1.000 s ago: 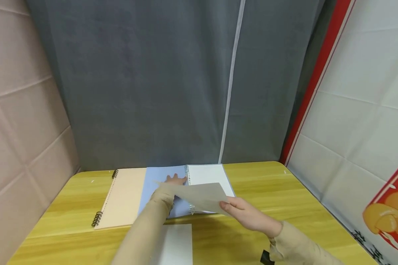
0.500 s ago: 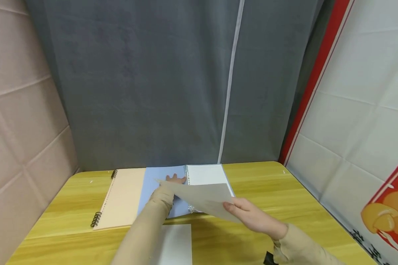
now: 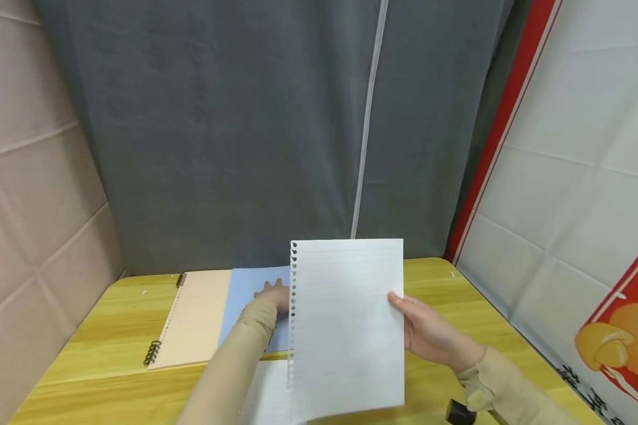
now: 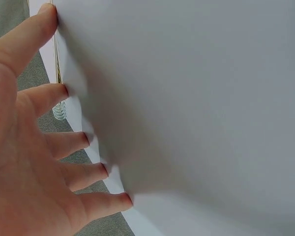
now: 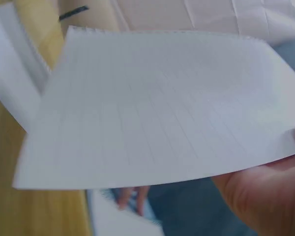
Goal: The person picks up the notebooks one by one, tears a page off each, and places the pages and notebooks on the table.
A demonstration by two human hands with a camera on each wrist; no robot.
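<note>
My right hand (image 3: 430, 333) pinches the right edge of a loose lined sheet (image 3: 345, 324) with a torn punched left margin and holds it upright, facing me, above the table. The same sheet (image 5: 157, 118) fills the right wrist view. My left hand (image 3: 273, 295) lies flat with straight fingers on the blue cover (image 3: 252, 295) of an open spiral notebook; its spread fingers (image 4: 64, 142) press a pale page in the left wrist view. The raised sheet hides the notebook's right page.
A beige spiral-bound notebook (image 3: 194, 321) lies left of the blue one. Another white sheet (image 3: 268, 392) lies at the near edge of the yellow wooden table (image 3: 101, 348). A grey curtain (image 3: 234, 130) hangs behind; a small black object (image 3: 457, 411) sits by my right sleeve.
My right hand has pulled the sheet free of the notebook and swung it up from a low, slanted pose to upright facing me. The left hand has stayed on the blue cover.
</note>
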